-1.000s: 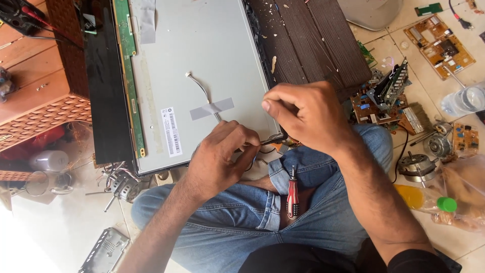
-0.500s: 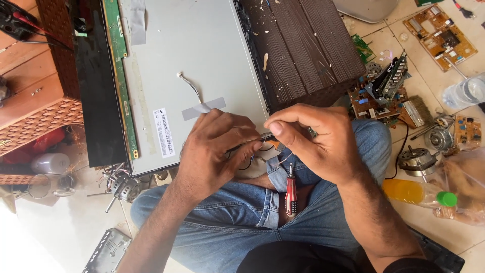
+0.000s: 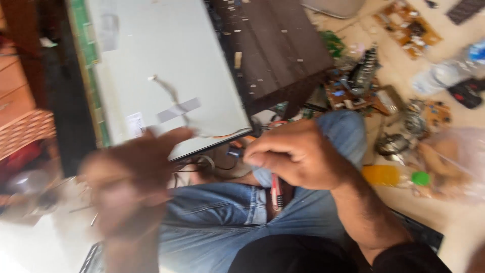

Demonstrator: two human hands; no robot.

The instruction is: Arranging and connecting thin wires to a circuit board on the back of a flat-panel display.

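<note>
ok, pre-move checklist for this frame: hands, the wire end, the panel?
1. Right hand pinching the small connector at the wire end: ok.
2. Left hand steady: not ok, motion-blurred, grip unreadable.
3. Thin grey wire taped to the large grey metal panel back: ok.
4. Red-handled screwdriver resting in the lap on blue jeans: ok.
5. Connector seated: cannot tell.

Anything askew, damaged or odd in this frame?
Yes: a dismantled display panel lies with its wire merely taped down, and bare circuit boards are scattered on the floor. The left hand is motion-blurred.
</note>
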